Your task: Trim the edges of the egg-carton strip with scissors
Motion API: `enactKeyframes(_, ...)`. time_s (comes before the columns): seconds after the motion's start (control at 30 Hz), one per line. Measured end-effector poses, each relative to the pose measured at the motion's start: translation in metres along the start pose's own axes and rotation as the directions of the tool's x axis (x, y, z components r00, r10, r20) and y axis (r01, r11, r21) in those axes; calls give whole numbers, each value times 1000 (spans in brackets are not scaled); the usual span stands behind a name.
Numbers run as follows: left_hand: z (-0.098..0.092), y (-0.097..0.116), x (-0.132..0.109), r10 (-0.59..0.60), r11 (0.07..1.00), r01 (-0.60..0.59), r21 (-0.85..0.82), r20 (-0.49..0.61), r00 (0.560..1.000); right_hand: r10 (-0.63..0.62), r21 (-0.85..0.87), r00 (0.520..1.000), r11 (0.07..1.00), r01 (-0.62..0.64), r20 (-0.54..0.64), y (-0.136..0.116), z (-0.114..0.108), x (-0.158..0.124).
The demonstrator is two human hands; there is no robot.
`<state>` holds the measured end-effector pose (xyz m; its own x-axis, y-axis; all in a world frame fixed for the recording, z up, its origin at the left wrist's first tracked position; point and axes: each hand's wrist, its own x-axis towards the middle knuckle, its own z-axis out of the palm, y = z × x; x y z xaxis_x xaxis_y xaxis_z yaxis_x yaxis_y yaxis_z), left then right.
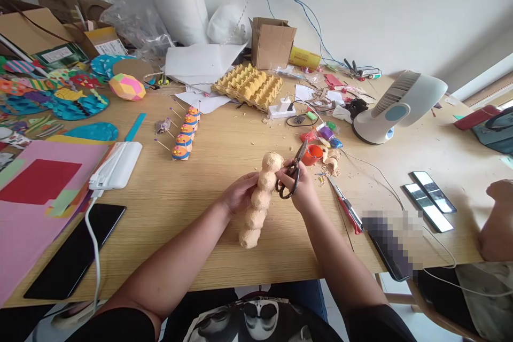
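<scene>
My left hand (241, 192) is closed on a strip of tan, bumpy egg carton (261, 199), gripping its left side while it slants over the table. In my right hand (302, 189) is a pair of black-handled scissors (294, 173), its blades pointing up and away to the right. The right fingertips are against the strip's upper end. Beyond my left hand stands a painted orange and blue egg-carton caterpillar (185, 136) with pin-like sticks. An orange cup (312, 154) sits just past the scissors, beside carton scraps (331, 159).
A red utility knife (347, 207) lies right of my right hand, near phones (428, 200). Farther back are a yellow egg tray (248, 85), a power strip (281, 109) and a white fan (396, 107). Coloured paper (36, 214) and a power bank (116, 165) lie left. Another person's arm (497, 222) rests at right.
</scene>
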<state>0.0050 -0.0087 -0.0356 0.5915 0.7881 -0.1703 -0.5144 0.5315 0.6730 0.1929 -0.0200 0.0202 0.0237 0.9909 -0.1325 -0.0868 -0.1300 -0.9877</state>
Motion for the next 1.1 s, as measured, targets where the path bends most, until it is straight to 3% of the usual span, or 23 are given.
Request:
enactKeyframes(0.3, -8, -7, 2, 6, 1000, -6, 7, -37, 999, 54, 228, 997, 971, -66, 59, 24, 2, 11)
enactKeyframes(0.5, -5, -7, 1, 35, 999, -35, 4, -39, 999, 172, 360, 982, 913, -190, 81, 32, 8, 9)
enactKeyframes(0.57, -4, -6, 1, 18, 1000, -17, 15, -60, 998, 128, 320, 991, 938, -137, 48, 34, 9, 9)
enactKeyframes(0.67, -1, -4, -1, -1, 1000, 1, 8, -66, 998, -27, 112, 998, 993, 33, -57, 34, 5, 11)
enactKeyframes(0.8, 2, -1, -3, 0, 1000, 0, -7, -56, 998, -199, -91, 967, 978, 186, -159, 33, -5, 16)
enactKeyframes(1.0, -3, -2, -3, 23, 1000, -24, -14, -62, 998, -74, -182, 997, 981, 67, -32, 43, -15, 21)
enactKeyframes(1.1, -7, -3, -1, 29, 999, -30, -19, -57, 998, -79, -204, 997, 976, 76, -5, 50, -14, 24)
